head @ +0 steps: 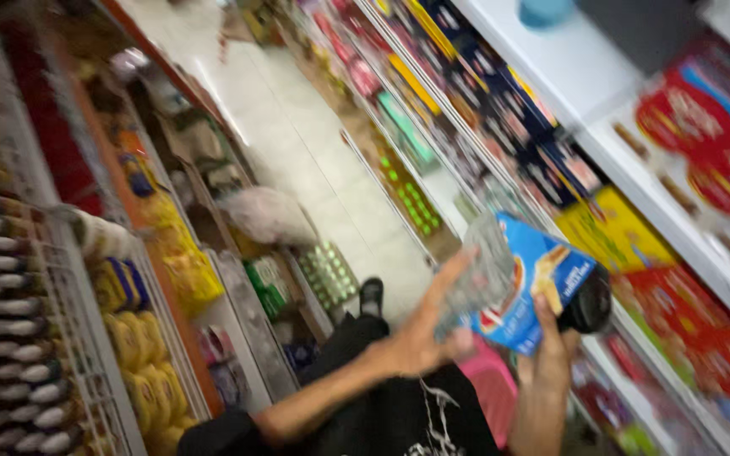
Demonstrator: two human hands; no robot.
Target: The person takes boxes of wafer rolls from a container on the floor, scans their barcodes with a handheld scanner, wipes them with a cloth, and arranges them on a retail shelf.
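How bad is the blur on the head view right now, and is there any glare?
Head view: heavily motion-blurred and tilted; shelf goods smear into streaks. The left hand and right hand around the blue box are soft but recognisable; clear plastic over it looks hazy. The pale floor reflects light brightly, slightly washed out.

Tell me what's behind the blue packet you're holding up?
Behind the blue packet, held by the right hand with the left hand beside it, stand shelves of yellow and red boxes. A dark round thing pokes out behind; the rest is covered.
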